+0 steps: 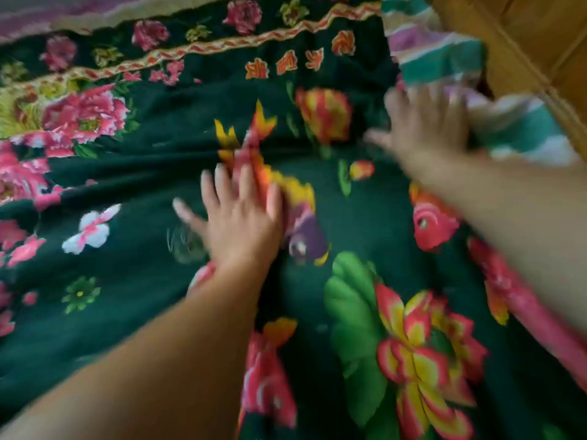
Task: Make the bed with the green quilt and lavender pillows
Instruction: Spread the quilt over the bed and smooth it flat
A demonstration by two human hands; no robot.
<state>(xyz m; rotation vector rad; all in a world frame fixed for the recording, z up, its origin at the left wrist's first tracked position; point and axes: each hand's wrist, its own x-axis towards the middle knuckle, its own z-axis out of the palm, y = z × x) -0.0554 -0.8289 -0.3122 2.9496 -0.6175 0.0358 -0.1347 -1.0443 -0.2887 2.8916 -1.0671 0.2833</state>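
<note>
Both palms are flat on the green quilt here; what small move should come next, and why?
Probably sweep the left hand outward: it lies flat with straight fingers beside folds creasing the green quilt. The right hand is blurred at the striped cloth.

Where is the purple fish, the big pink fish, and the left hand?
purple fish (306,235), head view, its purple body.
big pink fish (432,222), head view, its face.
left hand (243,222), head view, back of the hand.
</note>
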